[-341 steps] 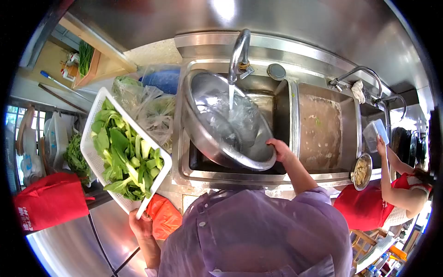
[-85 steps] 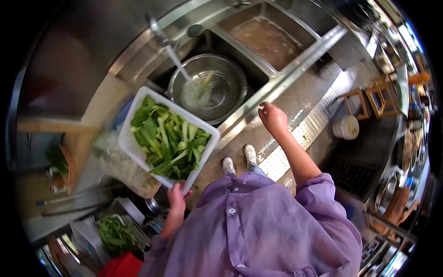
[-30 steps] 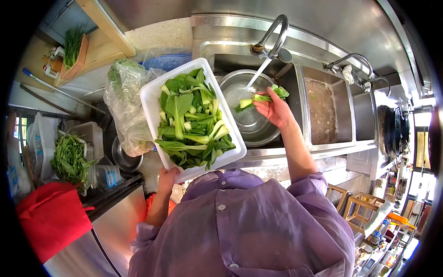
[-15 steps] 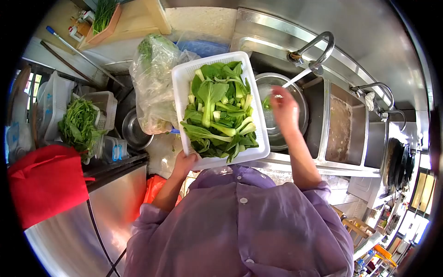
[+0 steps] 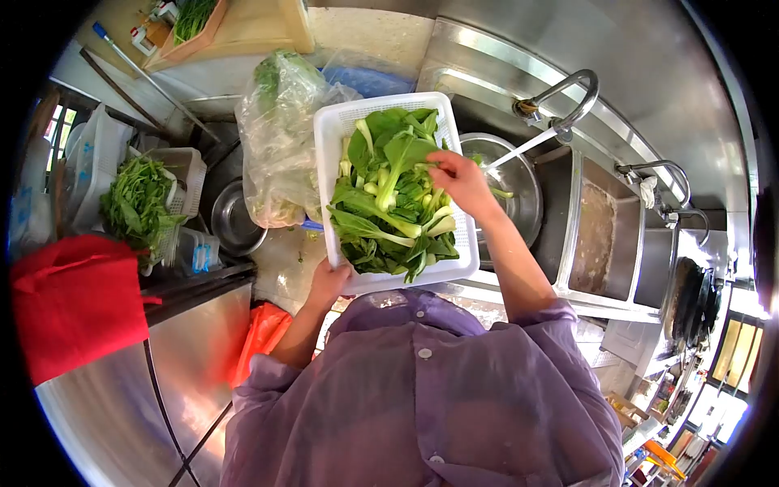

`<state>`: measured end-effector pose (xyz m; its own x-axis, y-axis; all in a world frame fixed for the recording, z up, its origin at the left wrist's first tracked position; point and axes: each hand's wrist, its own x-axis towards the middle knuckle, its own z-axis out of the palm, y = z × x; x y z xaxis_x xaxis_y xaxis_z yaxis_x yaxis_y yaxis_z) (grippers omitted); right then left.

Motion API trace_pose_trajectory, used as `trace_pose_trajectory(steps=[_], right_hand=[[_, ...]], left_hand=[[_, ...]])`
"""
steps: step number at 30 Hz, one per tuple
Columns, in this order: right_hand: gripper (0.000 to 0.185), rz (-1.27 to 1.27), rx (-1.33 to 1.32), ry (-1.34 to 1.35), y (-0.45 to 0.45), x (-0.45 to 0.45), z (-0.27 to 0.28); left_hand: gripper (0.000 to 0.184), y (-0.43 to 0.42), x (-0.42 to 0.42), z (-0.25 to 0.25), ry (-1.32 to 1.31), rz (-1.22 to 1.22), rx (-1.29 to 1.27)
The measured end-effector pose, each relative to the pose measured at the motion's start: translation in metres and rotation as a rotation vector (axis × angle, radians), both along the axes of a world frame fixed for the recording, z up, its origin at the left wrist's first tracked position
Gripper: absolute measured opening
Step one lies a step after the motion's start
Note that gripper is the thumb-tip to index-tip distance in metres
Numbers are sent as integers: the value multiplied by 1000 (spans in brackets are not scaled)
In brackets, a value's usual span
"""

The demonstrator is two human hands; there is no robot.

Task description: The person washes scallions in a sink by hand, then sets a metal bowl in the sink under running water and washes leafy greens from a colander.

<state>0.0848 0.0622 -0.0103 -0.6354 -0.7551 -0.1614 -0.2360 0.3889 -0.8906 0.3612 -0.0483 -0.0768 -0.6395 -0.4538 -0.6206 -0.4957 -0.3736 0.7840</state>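
Note:
A white plastic basket (image 5: 327, 154) full of green bok choy (image 5: 389, 199) is tilted in front of my chest. My left hand (image 5: 330, 280) grips its near left corner. Over the basket's right side, my right hand (image 5: 460, 180) has its fingers pinched at a leaf of the bok choy. Behind my right forearm, a round metal bowl (image 5: 523, 191) sits in the left sink, with a bit of green in it. Water runs from the curved faucet (image 5: 591, 93) into this bowl.
Plastic bags of vegetables (image 5: 280, 146) lie left of the basket. Farther left are leafy greens (image 5: 138, 199), a metal bowl (image 5: 235, 219) and a red cloth item (image 5: 77, 304). A second sink (image 5: 599, 235) with murky contents is at the right.
My right hand has come from the metal bowl, where it held a bok choy, to the basket's greens. The basket was empty-handedly steadied by my left hand throughout and now appears nearer the centre.

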Motion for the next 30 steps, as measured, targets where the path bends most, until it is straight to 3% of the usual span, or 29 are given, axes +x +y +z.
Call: trace_pose_trajectory(steps=[1,3,7,14,20,30], right_hand=[[23,-8,2,4,9,-3,3],[23,-113,-58,-322,27,-5,9],[20,-118,-104,-594,52,-4,22],[18,-6,-272,-523,60,8,10],[20,-35,-207,-493,52,20,4],[21,-232,-265,-826,60,17,-2]], left_hand=[[13,0,0,1,-23,10,12],[14,0,-1,1,-44,10,24],[17,-3,1,-3,-49,1,26],[20,-4,3,-10,-16,73,64],[24,-3,5,-2,53,16,-39],[25,0,4,-3,-68,48,-11]])
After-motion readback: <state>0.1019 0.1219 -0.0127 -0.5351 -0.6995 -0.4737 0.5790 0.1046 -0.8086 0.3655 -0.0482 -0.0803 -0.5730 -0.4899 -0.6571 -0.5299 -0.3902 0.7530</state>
